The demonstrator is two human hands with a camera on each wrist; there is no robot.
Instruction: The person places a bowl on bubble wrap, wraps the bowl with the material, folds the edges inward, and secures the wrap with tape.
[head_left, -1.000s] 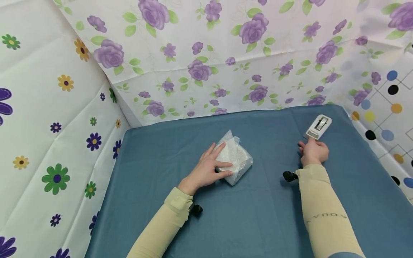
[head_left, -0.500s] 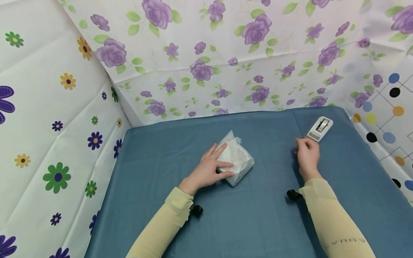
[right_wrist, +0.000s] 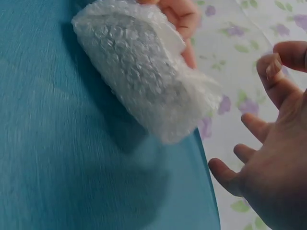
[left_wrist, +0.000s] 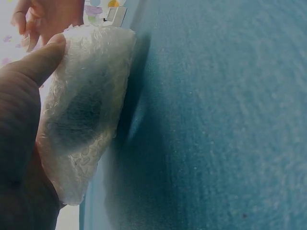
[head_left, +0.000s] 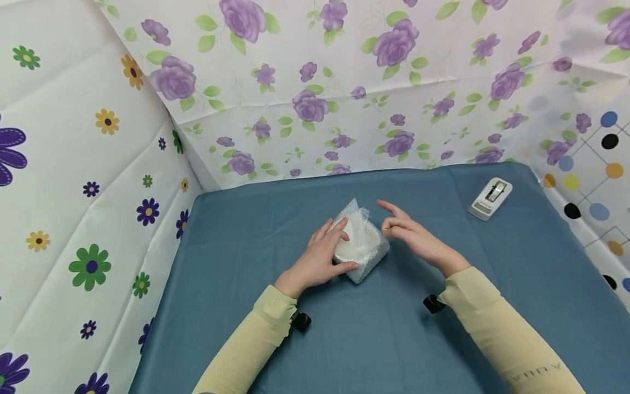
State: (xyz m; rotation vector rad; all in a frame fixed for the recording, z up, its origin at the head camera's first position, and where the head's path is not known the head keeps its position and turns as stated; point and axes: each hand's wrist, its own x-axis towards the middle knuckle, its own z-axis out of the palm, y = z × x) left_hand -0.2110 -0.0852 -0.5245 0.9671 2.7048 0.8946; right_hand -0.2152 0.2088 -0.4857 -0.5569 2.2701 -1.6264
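A package in bubble wrap (head_left: 361, 249) lies on the blue cloth, also large in the left wrist view (left_wrist: 91, 105) and the right wrist view (right_wrist: 139, 67). My left hand (head_left: 320, 260) holds it from the left, thumb near its front side and fingers over its top. Just right of the package hovers my right hand (head_left: 413, 235). Its thumb and index finger pinch at the tips, with the other fingers spread (right_wrist: 283, 129). A tiny shiny bit at those tips looks like clear tape (right_wrist: 274, 70); its outline is hard to make out.
A flat white dispenser (head_left: 490, 199) with a dark slot lies at the back right of the blue cloth (head_left: 236, 241). Flower-printed sheets (head_left: 275, 109) stand along the back and left; a dotted sheet (head_left: 600, 197) closes the right side.
My right hand has pulled away from the white dispenser and swung left to the package. The dispenser stays behind. My left hand remains on the package, one finger now more bent.
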